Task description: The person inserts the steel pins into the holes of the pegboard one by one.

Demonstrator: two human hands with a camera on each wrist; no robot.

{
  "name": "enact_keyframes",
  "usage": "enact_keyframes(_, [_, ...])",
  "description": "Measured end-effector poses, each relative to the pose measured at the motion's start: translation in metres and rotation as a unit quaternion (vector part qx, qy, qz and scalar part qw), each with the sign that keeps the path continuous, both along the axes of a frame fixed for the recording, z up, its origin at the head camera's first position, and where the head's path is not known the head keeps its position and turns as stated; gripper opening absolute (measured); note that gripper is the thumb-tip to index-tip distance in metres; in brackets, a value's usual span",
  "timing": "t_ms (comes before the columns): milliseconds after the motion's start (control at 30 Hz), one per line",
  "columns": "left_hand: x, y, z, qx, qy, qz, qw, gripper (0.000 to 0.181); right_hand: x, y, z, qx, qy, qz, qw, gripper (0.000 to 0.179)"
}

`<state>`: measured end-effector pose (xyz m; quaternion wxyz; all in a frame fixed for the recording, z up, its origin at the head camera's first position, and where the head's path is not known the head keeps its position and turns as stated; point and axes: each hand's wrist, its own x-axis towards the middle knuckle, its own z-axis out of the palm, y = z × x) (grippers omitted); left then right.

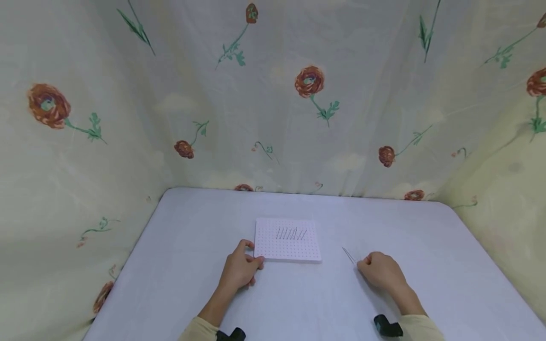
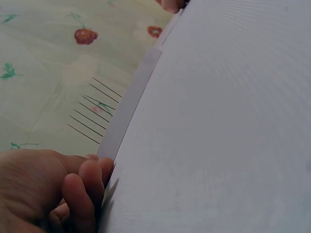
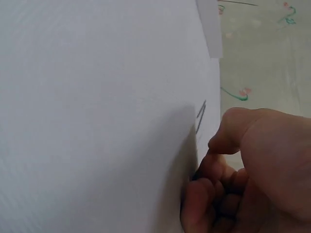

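A white pegboard (image 1: 287,251) with a grid of small holes lies on the table. Several thin dark pins (image 1: 291,233) stand in a row in it, mostly parallel, two of them leaning together at the top. My left hand (image 1: 241,267) holds the board's near left corner, thumb at the front edge and index finger along the left side. To the right of the board, my right hand (image 1: 381,271) pinches thin metal tweezers (image 1: 349,255) between thumb and curled fingers. Their slim tips point up and left toward the board; the rear part is hidden in the hand.
A white cloth covers the table (image 1: 204,213), whose rounded far corners show. Flower-patterned curtain (image 1: 273,104) hangs behind and along both sides. Black wrist mounts (image 1: 387,327) sit at both sleeves.
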<state>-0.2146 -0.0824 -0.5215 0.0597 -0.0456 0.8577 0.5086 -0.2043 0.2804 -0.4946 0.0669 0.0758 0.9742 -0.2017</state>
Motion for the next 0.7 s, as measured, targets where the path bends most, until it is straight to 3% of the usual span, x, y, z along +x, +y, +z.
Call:
enact_keyframes(333, [0.002,0.002,0.001,-0.002,0.008,0.001,1.0000,0.042,0.004,0.015,-0.002,-0.089,0.001,-0.047,0.9950,0.017])
enact_keyframes(700, [0.001,0.001,0.000,-0.002,0.003,0.001,1.0000,0.042,0.003,0.021,-0.001,-0.143,0.059,-0.098,0.9831,0.022])
